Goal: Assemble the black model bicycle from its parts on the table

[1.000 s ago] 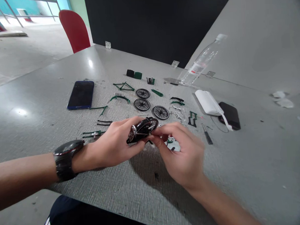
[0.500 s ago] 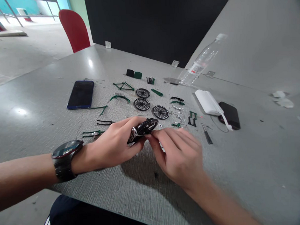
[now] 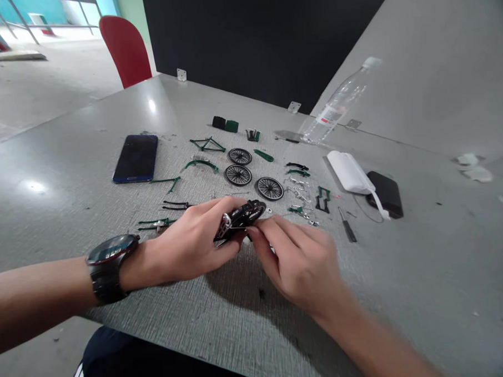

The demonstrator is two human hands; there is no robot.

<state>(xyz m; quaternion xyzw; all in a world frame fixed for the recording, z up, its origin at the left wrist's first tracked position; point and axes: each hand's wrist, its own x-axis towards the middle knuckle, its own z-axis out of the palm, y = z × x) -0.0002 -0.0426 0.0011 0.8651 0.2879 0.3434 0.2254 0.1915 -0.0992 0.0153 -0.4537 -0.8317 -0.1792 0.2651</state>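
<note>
My left hand [image 3: 199, 235], below a black wristwatch [image 3: 113, 267], is closed around a small black model bicycle assembly [image 3: 240, 215] with a wheel and a silver chainring part. My right hand [image 3: 300, 258] is closed in a pinch at the near side of that assembly; whatever lies between its fingertips is too small and hidden to name. Just beyond the hands lie spoked model wheels [image 3: 270, 188], a green bicycle frame [image 3: 208, 145] and a green curved mudguard [image 3: 201, 164]. A black fork-like part [image 3: 176, 205] rests beside the left hand.
A phone [image 3: 135, 158] lies at the left. At the right are a screwdriver [image 3: 348, 226], a white case-like object [image 3: 351, 173] with a strap, a dark flat object [image 3: 385, 194] and a clear bottle [image 3: 339, 104]. A black panel [image 3: 262, 43] stands behind the table.
My right hand has shifted slightly left and its fingers have drawn in, uncovering small silver parts behind it. My left hand still holds the model in nearly the same place.
</note>
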